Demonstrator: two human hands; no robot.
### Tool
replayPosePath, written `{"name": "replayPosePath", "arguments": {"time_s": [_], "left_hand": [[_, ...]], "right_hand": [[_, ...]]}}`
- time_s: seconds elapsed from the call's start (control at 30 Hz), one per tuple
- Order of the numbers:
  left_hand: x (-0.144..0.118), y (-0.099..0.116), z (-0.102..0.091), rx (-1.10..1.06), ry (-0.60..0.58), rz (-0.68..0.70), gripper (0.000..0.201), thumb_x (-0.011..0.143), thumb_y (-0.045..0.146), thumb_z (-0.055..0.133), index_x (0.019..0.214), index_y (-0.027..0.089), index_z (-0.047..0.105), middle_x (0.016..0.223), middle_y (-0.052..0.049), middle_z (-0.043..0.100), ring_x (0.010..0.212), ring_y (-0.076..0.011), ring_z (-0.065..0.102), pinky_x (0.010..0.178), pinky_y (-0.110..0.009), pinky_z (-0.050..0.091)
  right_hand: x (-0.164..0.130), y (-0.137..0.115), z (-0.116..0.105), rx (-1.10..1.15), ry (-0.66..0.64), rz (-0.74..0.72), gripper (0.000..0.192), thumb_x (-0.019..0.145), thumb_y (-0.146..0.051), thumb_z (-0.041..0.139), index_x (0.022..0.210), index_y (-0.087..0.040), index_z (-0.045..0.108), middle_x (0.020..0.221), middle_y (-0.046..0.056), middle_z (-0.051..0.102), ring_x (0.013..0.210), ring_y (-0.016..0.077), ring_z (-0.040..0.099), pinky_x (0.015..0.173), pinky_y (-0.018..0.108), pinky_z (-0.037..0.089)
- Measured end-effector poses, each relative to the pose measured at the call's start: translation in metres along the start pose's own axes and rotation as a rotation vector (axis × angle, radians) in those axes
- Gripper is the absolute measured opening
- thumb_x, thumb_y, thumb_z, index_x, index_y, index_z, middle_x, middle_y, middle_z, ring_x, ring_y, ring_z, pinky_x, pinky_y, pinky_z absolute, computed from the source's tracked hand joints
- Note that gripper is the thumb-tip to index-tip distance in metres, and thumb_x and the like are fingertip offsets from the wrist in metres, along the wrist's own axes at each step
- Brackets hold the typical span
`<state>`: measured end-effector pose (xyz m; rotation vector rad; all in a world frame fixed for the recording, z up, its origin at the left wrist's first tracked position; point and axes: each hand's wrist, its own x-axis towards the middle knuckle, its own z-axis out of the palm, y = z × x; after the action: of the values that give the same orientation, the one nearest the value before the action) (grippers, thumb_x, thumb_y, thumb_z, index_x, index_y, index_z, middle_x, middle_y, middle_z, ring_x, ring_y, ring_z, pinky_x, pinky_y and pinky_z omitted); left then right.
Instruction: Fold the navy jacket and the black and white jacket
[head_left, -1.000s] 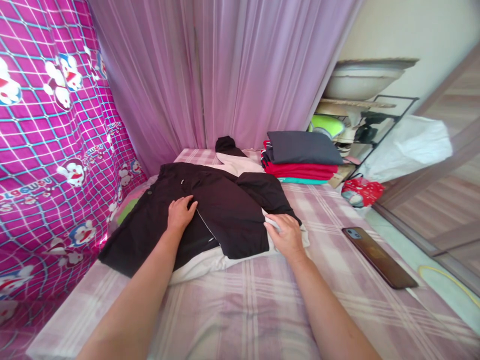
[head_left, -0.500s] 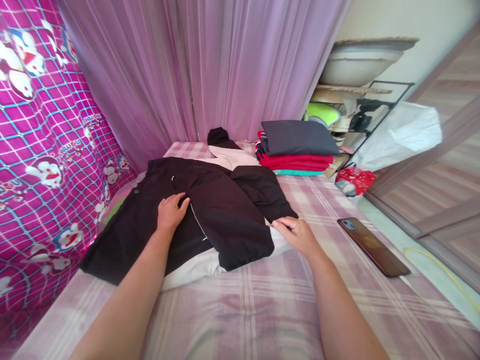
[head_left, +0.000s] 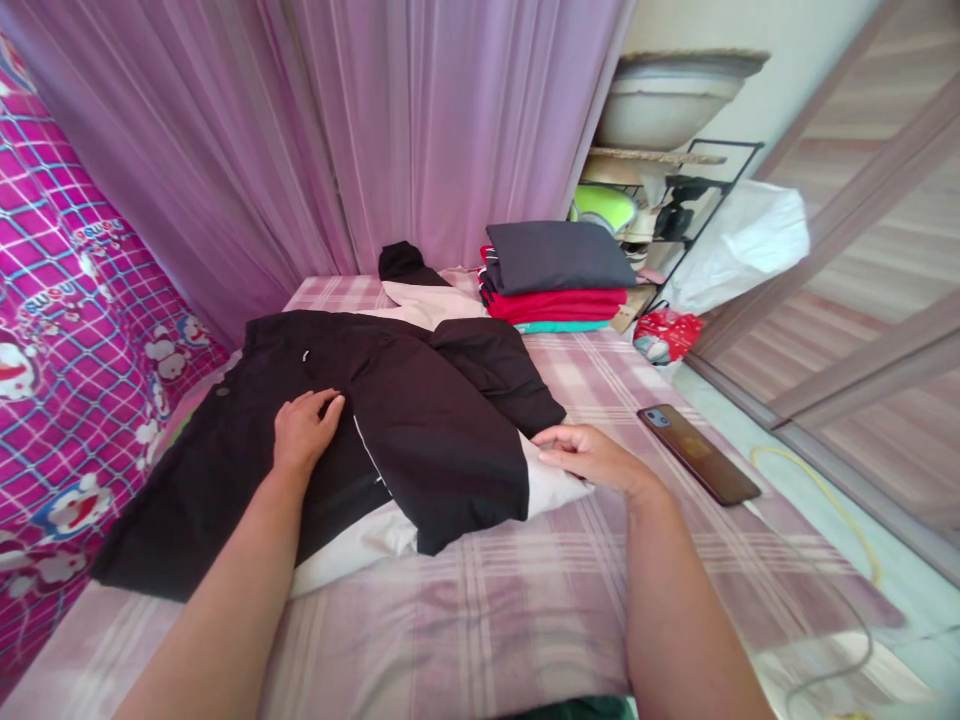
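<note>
A black and white jacket (head_left: pixel 225 440) lies spread on the bed, with a black sleeve section (head_left: pixel 450 440) laid across its body. White fabric (head_left: pixel 551 480) sticks out to the right of that section, and more white cloth shows along the near edge. My left hand (head_left: pixel 304 430) rests flat on the black body, fingers extended, beside a thin white piping line. At the white end, my right hand (head_left: pixel 589 455) touches the cloth with its fingertips, thumb and fingers slightly apart. Another sleeve with a black end (head_left: pixel 409 262) reaches toward the curtain.
A stack of folded clothes (head_left: pixel 559 260) sits at the bed's far right. A phone (head_left: pixel 697 455) with a cable lies near the right edge of the plaid bedsheet (head_left: pixel 487 620). Beyond are a rack (head_left: pixel 720 185) holding a basin (head_left: pixel 675 105), a white bag (head_left: pixel 750 240) and a purple curtain (head_left: pixel 435 130).
The view has turned to the right. The white cloth beyond the sleeve section now shows wider and flatter, and my right hand's fingers have loosened from it. My left hand stays on the jacket.
</note>
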<state>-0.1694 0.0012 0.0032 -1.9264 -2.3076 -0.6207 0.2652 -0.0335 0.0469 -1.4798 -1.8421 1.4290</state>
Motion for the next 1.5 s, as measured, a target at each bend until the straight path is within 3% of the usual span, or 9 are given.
{"name": "replayPosePath", "arguments": {"time_s": [0.1, 0.2, 0.3, 0.57, 0.8, 0.97, 1.13, 1.33, 1.5], "left_hand": [[0.001, 0.0, 0.0, 0.005, -0.003, 0.001, 0.041, 0.093, 0.041, 0.044, 0.115, 0.02, 0.071, 0.122, -0.009, 0.071, 0.124, -0.0298, 0.058, 0.107, -0.046, 0.041], [0.001, -0.001, 0.0, 0.006, 0.005, -0.003, 0.039, 0.092, 0.041, 0.045, 0.114, 0.023, 0.072, 0.122, -0.007, 0.071, 0.124, -0.0284, 0.058, 0.108, -0.045, 0.041], [0.002, -0.003, 0.001, 0.003, 0.008, 0.001, 0.039, 0.092, 0.041, 0.045, 0.113, 0.023, 0.072, 0.123, -0.007, 0.071, 0.124, -0.0287, 0.058, 0.108, -0.045, 0.041], [0.003, -0.004, 0.001, -0.001, -0.006, 0.008, 0.038, 0.091, 0.04, 0.046, 0.113, 0.024, 0.072, 0.122, -0.006, 0.071, 0.125, -0.0287, 0.058, 0.107, -0.045, 0.042], [0.003, -0.005, 0.003, 0.001, 0.003, 0.013, 0.04, 0.09, 0.039, 0.045, 0.115, 0.022, 0.072, 0.122, -0.007, 0.071, 0.124, -0.0301, 0.058, 0.107, -0.047, 0.042], [0.004, -0.006, 0.004, -0.001, 0.009, 0.02, 0.039, 0.089, 0.038, 0.046, 0.114, 0.023, 0.072, 0.12, -0.007, 0.072, 0.124, -0.0308, 0.058, 0.106, -0.048, 0.043], [0.003, -0.006, 0.003, 0.003, 0.006, 0.014, 0.04, 0.089, 0.038, 0.045, 0.115, 0.023, 0.071, 0.122, -0.007, 0.071, 0.124, -0.0295, 0.058, 0.106, -0.045, 0.043], [0.002, -0.005, 0.004, -0.007, 0.015, 0.003, 0.039, 0.089, 0.039, 0.046, 0.115, 0.025, 0.071, 0.121, -0.006, 0.071, 0.124, -0.0294, 0.058, 0.107, -0.046, 0.043], [0.003, -0.005, 0.003, -0.005, 0.001, 0.019, 0.042, 0.089, 0.039, 0.044, 0.116, 0.021, 0.071, 0.123, -0.009, 0.07, 0.125, -0.0314, 0.057, 0.106, -0.047, 0.043]], "right_hand": [[0.0, 0.0, 0.0, 0.028, 0.024, -0.023, 0.055, 0.071, -0.057, 0.072, 0.109, -0.017, 0.071, 0.073, 0.0, 0.063, 0.061, 0.0118, 0.052, 0.055, 0.024, 0.037], [0.0, 0.002, 0.0, 0.06, -0.075, -0.036, 0.054, 0.07, -0.054, 0.074, 0.109, -0.017, 0.07, 0.074, 0.0, 0.066, 0.063, 0.0129, 0.055, 0.059, 0.024, 0.04], [-0.005, 0.007, -0.005, 0.094, -0.177, -0.03, 0.045, 0.071, -0.054, 0.073, 0.096, -0.017, 0.071, 0.077, 0.0, 0.068, 0.065, 0.0136, 0.057, 0.059, 0.025, 0.042], [-0.014, 0.019, -0.017, 0.03, -0.194, 0.038, 0.034, 0.07, -0.05, 0.075, 0.073, -0.017, 0.069, 0.063, -0.004, 0.061, 0.057, 0.0115, 0.052, 0.054, 0.023, 0.039], [-0.002, 0.022, -0.008, 0.042, -0.034, -0.085, 0.043, 0.076, -0.053, 0.068, 0.1, -0.017, 0.072, 0.093, 0.004, 0.073, 0.082, 0.0178, 0.064, 0.075, 0.03, 0.048], [-0.001, 0.029, -0.009, 0.084, -0.095, -0.078, 0.046, 0.069, -0.048, 0.076, 0.103, -0.017, 0.072, 0.098, 0.005, 0.074, 0.086, 0.019, 0.066, 0.078, 0.032, 0.05], [-0.008, 0.027, -0.013, 0.037, -0.129, -0.046, 0.04, 0.071, -0.045, 0.074, 0.1, -0.018, 0.074, 0.094, 0.004, 0.075, 0.081, 0.0179, 0.066, 0.074, 0.031, 0.051], [0.004, 0.02, -0.002, 0.011, 0.042, -0.134, 0.037, 0.077, -0.051, 0.068, 0.093, -0.018, 0.075, 0.091, 0.004, 0.076, 0.081, 0.0188, 0.065, 0.076, 0.032, 0.05], [-0.003, 0.018, -0.007, 0.015, -0.052, -0.116, 0.037, 0.072, -0.054, 0.07, 0.073, -0.017, 0.07, 0.067, -0.002, 0.066, 0.064, 0.0127, 0.056, 0.064, 0.026, 0.044]]}}
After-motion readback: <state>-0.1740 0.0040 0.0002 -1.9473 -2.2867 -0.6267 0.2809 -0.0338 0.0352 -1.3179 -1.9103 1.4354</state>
